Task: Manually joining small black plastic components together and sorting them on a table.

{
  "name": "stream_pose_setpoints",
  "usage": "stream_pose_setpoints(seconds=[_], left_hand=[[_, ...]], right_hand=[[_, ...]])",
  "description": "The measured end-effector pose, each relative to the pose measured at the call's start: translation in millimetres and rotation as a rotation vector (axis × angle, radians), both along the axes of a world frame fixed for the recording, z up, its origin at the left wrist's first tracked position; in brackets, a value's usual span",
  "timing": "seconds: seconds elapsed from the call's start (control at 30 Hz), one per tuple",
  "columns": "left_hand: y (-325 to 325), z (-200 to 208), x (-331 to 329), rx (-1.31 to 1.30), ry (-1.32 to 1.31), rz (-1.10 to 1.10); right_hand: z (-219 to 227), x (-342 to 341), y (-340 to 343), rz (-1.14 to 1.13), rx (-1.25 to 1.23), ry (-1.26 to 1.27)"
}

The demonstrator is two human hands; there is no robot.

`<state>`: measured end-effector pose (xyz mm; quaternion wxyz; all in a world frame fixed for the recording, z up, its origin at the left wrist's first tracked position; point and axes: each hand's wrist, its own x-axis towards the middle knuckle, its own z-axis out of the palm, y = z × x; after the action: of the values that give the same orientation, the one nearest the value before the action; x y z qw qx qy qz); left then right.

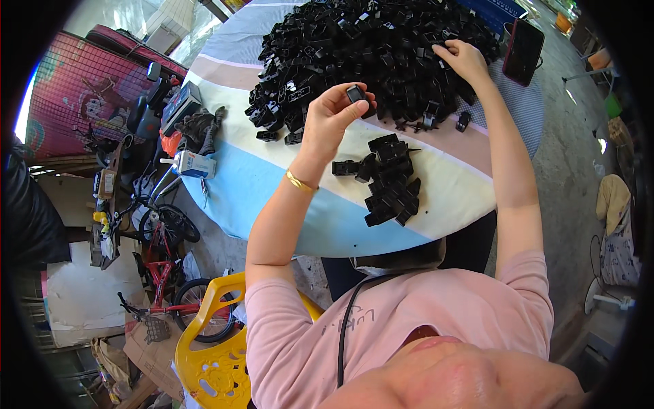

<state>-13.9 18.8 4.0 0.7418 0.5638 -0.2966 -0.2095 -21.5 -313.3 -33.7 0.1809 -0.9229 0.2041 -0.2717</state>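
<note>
A large heap of small black plastic parts [320, 51] covers the far side of the table. My left hand [330, 119] is raised at the heap's near edge, with thumb and fingers closed on one black plastic part [355, 94]. To the right, my right hand [469, 63] reaches over the heap; its thumb and fingers are slightly bent and apart, with the tips at the black parts. No held part can be made out there. Nearer to me lies a smaller pile of black parts [392, 180], apart from the heap.
A phone [523, 52] stands propped at the table's right side, by a blue basket [494, 12]. Boxes [195, 165] and a dark cloth sit at the left edge of the striped tablecloth [252, 184]. A yellow chair [218, 361] and a red bicycle [160, 273] are at the left.
</note>
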Motion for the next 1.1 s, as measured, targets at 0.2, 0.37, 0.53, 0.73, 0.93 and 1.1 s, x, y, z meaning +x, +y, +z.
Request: stream_pose_setpoints(seconds=[0.2,0.37,0.53,0.73,0.93,1.1], left_hand=[[12.3,-10.4,8.3,0.511,-0.349,-0.336],[-1.6,-9.2,9.1,0.675,-0.482,-0.251],[-31.4,-27.4,19.9,0.613,-0.898,0.171],[-34.0,-14.1,8.4,0.883,-0.817,0.08],[-20.6,-23.2,16.2,0.761,-0.495,0.006],[-5.7,-13.9,15.9,0.234,0.179,-0.03]], right_hand=[[-3.2,4.0,8.1,0.102,-0.035,-0.055],[28.3,-13.4,51.2,0.18,-0.094,-0.128],[30.8,-19.1,86.5,0.476,0.315,-0.282],[40.5,-31.4,108.5,0.691,0.687,-0.252],[39.0,-40.1,127.6,0.76,0.932,-0.056],[28.5,-41.6,146.8,0.956,0.876,-0.141]])
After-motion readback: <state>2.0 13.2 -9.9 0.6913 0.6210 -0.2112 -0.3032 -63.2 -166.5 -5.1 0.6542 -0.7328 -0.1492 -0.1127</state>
